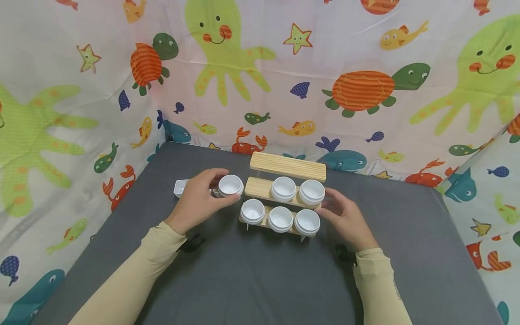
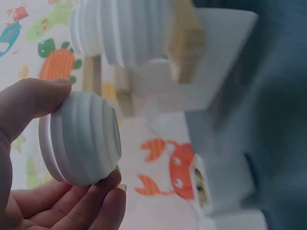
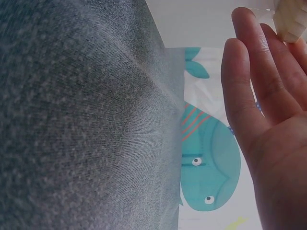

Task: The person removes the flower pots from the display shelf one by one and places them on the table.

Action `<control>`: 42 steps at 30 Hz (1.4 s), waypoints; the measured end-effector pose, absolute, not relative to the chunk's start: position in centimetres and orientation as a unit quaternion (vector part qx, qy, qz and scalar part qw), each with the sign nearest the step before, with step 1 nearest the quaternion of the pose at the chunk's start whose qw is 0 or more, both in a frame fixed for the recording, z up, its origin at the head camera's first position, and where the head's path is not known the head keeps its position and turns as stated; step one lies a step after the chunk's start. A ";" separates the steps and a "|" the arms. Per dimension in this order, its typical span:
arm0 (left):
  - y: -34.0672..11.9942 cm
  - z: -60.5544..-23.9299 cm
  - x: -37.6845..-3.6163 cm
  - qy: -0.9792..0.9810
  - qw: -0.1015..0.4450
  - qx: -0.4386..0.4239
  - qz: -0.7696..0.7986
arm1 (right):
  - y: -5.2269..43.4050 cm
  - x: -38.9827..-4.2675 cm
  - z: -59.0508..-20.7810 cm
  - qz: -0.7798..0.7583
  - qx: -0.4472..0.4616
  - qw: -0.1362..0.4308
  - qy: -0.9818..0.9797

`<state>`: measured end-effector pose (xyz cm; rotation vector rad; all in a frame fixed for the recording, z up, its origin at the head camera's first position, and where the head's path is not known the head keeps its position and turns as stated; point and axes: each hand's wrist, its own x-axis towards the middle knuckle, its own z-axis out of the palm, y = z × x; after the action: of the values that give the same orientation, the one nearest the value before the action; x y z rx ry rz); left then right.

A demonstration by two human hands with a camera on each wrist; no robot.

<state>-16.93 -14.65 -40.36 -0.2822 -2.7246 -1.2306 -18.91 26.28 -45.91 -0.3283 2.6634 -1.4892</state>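
Note:
A stepped wooden rack (image 1: 287, 166) stands mid-table on the grey cloth (image 1: 252, 271). Two white ribbed cups (image 1: 284, 188) sit on its middle step and three more (image 1: 280, 219) on the lowest; the top step is bare. My left hand (image 1: 199, 198) pinches another white ribbed cup (image 1: 230, 185) (image 2: 81, 139) between thumb and fingers, just left of the middle step. My right hand (image 1: 345, 216) rests with straight fingers (image 3: 249, 76) against the rack's right end, holding nothing.
A small white square dish (image 1: 180, 187) lies behind my left hand. Sea-creature patterned curtains (image 1: 365, 90) wall the table at the back and on both sides. Grey cloth stretches toward me in front of the rack.

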 end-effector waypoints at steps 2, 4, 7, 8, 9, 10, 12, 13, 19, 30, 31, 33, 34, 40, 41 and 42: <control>-15.7 -40.9 -16.4 -0.910 0.068 -0.083 -0.400 | 26.3 -18.9 -45.9 -0.486 -0.106 0.037 0.866; -16.8 -41.5 -15.8 -0.915 0.066 -0.076 -0.390 | 26.3 -18.9 -46.0 -0.489 -0.106 0.038 0.865; -18.4 -42.5 -14.8 -0.921 0.065 -0.065 -0.377 | 26.3 -19.0 -46.0 -0.489 -0.110 0.036 0.864; -19.0 -42.9 -14.4 -0.923 0.066 -0.062 -0.375 | 26.3 -19.1 -46.0 -0.489 -0.111 0.035 0.865; -19.6 -43.3 -14.0 -0.924 0.066 -0.058 -0.371 | 26.3 -19.1 -46.0 -0.488 -0.112 0.035 0.865; -20.2 -43.6 -13.7 -0.925 0.067 -0.053 -0.370 | 26.3 -19.1 -46.0 -0.487 -0.113 0.035 0.865; -21.3 -44.4 -13.0 -0.929 0.069 -0.040 -0.361 | 26.4 -19.1 -46.1 -0.486 -0.111 0.036 0.866; -21.9 -44.8 -12.7 -0.930 0.071 -0.033 -0.358 | 26.3 -19.1 -46.1 -0.485 -0.111 0.036 0.867; -24.8 -46.9 -11.4 -0.934 0.081 0.002 -0.349 | 26.3 -19.0 -46.1 -0.484 -0.109 0.035 0.867; -26.5 -48.1 -11.4 -0.928 0.085 0.037 -0.360 | 26.3 -18.9 -46.1 -0.488 -0.110 0.037 0.865; -26.5 -48.2 -11.4 -0.928 0.084 0.037 -0.361 | 26.2 -18.9 -46.1 -0.488 -0.110 0.037 0.865; -26.6 -48.4 -11.4 -0.928 0.084 0.038 -0.362 | 26.2 -18.9 -46.1 -0.488 -0.110 0.036 0.865; -26.6 -48.5 -11.4 -0.928 0.085 0.038 -0.362 | 26.2 -18.9 -46.1 -0.489 -0.110 0.036 0.865; -26.7 -49.0 -11.5 -0.928 0.085 0.037 -0.362 | 26.2 -18.9 -46.3 -0.487 -0.108 0.035 0.866; -26.7 -49.0 -11.5 -0.928 0.085 0.036 -0.362 | 26.2 -18.9 -46.3 -0.487 -0.107 0.035 0.866; -26.7 -49.0 -11.5 -0.928 0.085 0.036 -0.362 | 26.3 -18.8 -46.3 -0.487 -0.107 0.035 0.866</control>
<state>-11.48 -26.65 -49.01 0.1069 -2.7666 -1.0808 -18.84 26.27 -46.27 -0.3283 2.6613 -1.4965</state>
